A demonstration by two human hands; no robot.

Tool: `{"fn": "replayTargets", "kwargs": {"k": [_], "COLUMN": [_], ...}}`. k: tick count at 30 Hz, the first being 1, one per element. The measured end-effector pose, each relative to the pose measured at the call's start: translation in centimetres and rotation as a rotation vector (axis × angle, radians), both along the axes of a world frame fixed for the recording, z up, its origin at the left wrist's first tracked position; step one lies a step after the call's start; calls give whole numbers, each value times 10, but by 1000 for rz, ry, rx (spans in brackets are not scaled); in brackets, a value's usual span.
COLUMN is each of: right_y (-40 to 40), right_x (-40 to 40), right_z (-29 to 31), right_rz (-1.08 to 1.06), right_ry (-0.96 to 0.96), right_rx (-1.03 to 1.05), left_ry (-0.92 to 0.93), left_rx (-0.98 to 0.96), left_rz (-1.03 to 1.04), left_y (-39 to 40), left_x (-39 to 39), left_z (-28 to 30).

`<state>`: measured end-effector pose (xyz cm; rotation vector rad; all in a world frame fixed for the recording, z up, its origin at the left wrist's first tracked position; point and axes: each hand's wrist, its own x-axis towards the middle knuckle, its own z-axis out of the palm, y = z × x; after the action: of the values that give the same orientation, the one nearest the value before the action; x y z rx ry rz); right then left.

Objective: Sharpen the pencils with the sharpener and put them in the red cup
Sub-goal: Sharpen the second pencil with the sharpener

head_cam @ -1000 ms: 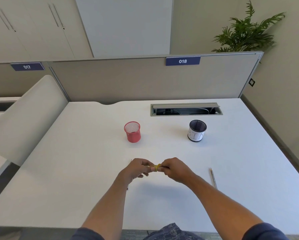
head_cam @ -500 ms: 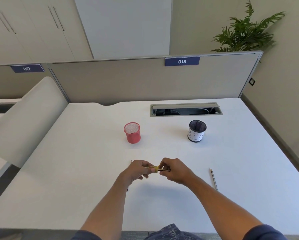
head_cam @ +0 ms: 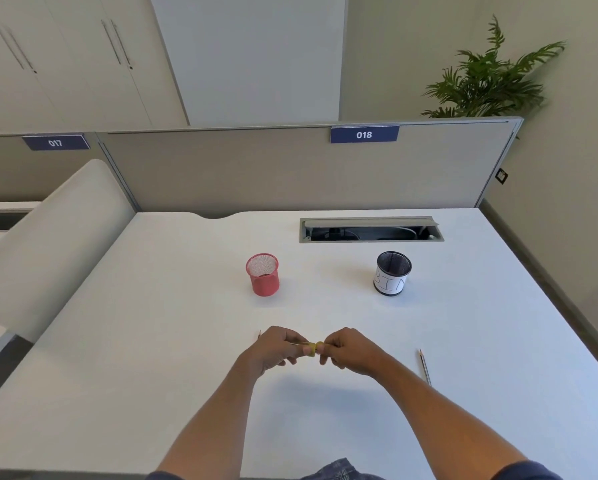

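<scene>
Pencil (head_cam: 299, 342) and yellow sharpener (head_cam: 312, 348) meet between both hands above the desk (head_cam: 152, 341).
Left hand (head_cam: 273, 349) pinches the pencil; right hand (head_cam: 351, 351) grips the sharpener. A spare pencil (head_cam: 424, 367) lies to the right; red cup (head_cam: 263, 274) stands beyond, black cup (head_cam: 392, 273) further right.

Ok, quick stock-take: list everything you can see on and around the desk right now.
red mesh cup: 1, red, desk centre-left.
black mesh cup with white paper label: 1, desk centre-right.
yellow sharpener: 1, between both hands.
pencil in the hands: 1, mostly hidden.
loose pencil: 1, desk right.
pencil tip behind the left hand: 1.
grey cable tray: 1.
green plant: 1, behind partition.
left hand, right hand: gripping.
</scene>
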<state>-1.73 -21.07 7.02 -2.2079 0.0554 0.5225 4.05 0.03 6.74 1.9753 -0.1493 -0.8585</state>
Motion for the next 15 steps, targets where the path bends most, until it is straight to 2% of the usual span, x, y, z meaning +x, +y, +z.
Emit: {"fn": "replayTargets", "kwargs": {"k": [6, 12, 15], "right_y": [1, 4, 7], "right_x": [0, 3, 2], "right_z": [-3, -9, -10], "right_rz": [50, 44, 47], "right_ry": [-85, -159, -141], "right_rx": [-19, -188, -210], "left_ry": [31, 49, 43], "left_rx": [-2, -13, -13], "left_rz": [36, 56, 54], "left_y": [1, 1, 4], "left_x": [-3, -6, -7], "left_z": [-5, -4, -4]}}
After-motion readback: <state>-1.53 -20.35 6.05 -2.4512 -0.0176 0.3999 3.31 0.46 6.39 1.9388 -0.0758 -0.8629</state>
